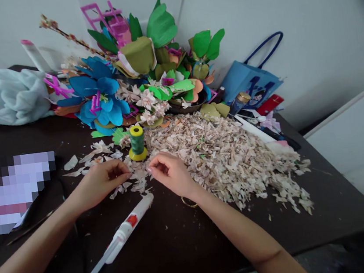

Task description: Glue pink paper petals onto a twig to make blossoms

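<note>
My left hand (103, 181) rests on the dark table (189, 250) with its fingers curled together in a pinch, beside small pale paper petals (137, 177). My right hand (169, 171) is just to the right, fingers also curled in a pinch over the same scraps. What either pinch holds is too small to make out. A spool of green thread (137, 143) stands just behind the hands. A large heap of pale paper petals (231, 157) spreads to the right. A white glue tube (121, 237) lies in front of the hands.
Paper flowers in blue (100, 95), green and olive pile up at the back. A pale blue cloth (8, 98) lies back left, a blue bag (250, 79) back right. The table's edge runs along the right and front.
</note>
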Available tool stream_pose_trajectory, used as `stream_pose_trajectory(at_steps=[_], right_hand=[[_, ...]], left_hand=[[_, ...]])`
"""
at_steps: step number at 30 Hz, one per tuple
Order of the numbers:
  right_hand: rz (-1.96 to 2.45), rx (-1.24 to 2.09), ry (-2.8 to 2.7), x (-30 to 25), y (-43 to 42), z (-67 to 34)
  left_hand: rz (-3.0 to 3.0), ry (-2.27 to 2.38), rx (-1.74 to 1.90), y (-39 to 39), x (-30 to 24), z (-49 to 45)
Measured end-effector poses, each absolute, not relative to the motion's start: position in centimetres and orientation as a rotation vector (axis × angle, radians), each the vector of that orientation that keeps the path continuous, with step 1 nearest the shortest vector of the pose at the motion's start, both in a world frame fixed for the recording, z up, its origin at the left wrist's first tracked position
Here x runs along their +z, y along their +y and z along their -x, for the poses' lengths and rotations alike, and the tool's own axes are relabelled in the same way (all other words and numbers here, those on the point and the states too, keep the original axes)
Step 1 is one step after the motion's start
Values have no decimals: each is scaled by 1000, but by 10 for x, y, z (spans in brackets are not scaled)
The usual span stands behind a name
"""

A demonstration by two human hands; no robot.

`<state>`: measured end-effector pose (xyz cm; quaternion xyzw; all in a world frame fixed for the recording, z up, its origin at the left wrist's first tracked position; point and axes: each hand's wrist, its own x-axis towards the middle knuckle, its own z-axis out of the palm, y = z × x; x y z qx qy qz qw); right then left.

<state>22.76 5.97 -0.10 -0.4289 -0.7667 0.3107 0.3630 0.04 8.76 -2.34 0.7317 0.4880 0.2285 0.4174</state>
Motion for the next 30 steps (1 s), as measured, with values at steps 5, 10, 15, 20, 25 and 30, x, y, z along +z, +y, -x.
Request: stream_pose_trajectory(at_steps=[5,10,15,20,25,30], right_hand=[[983,782,-2181,0,56,-226],[883,626,-2336,1,53,-223],[875,627,-2387,0,52,-220],[853,677,-2319,-2,52,-218],[845,786,-2215,-1,51,-219],[932,1051,-1991,2,50,-219]], left_hand=[[-1527,1123,563,82,-15,-3],[-1356,1054,526,78,-11,-3],[-1271,997,447,76,-9,-2],[-1243,961,412,73,-5,-4],[-1275,968,429,72,-5,-3],[-1328,972,470,70,0,-3]])
